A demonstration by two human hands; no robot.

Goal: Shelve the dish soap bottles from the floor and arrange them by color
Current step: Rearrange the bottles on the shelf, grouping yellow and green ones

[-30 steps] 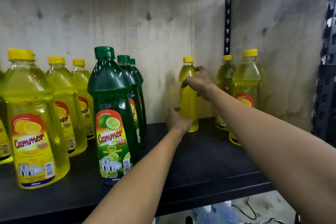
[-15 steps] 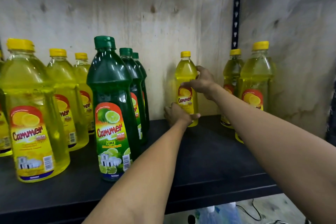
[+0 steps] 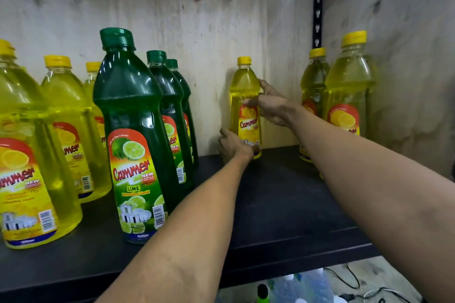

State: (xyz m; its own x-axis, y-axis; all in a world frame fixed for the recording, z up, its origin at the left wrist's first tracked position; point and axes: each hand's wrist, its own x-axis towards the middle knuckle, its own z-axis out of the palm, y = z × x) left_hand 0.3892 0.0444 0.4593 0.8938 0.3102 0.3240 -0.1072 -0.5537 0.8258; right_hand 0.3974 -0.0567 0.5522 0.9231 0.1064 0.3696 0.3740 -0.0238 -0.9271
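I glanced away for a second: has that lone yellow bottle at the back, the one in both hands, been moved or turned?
Yes. The yellow bottle was turned: its label now faces forward, while it stays by the back wall.

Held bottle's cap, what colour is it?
Yellow, seen in the head view: cap on the bottle both hands hold.

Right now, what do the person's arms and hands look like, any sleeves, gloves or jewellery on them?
Both forearms are bare as far as the frame shows: no sleeves come into view. The left hand and the right hand wear no gloves, and no watch, bracelet or ring shows on the sides facing the camera. The fingers are uncovered too. The upper arms lie outside the picture.
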